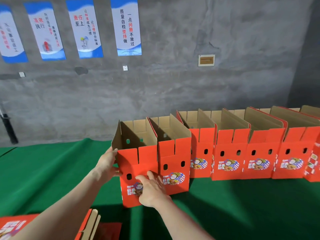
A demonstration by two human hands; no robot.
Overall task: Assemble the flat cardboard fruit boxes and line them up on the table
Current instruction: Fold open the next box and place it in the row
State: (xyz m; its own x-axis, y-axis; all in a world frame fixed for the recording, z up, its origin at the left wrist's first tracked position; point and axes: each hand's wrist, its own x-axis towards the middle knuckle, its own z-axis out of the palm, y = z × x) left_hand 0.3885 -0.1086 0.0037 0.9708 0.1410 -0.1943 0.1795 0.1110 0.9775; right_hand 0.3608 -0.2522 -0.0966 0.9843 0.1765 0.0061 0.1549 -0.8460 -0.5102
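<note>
Nearest, flat red cardboard box blanks (90, 226) lie stacked at the frame's bottom edge. Just beyond, the right hand (152, 189) presses straight, spread fingers on the front of the erected red cardboard fruit box (138, 158). The left hand (107, 163) clasps its left wall, thumb hooked round the corner. The box stands on the green cloth table (52, 170), touching the row of finished red boxes (242, 161) but forward of it. Risk: an off-centre push could skew it or shove its neighbour.

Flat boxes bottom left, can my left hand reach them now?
Probably yes, once the left hand lets go of the end box; the flat boxes lie unobstructed beneath that forearm.
</note>
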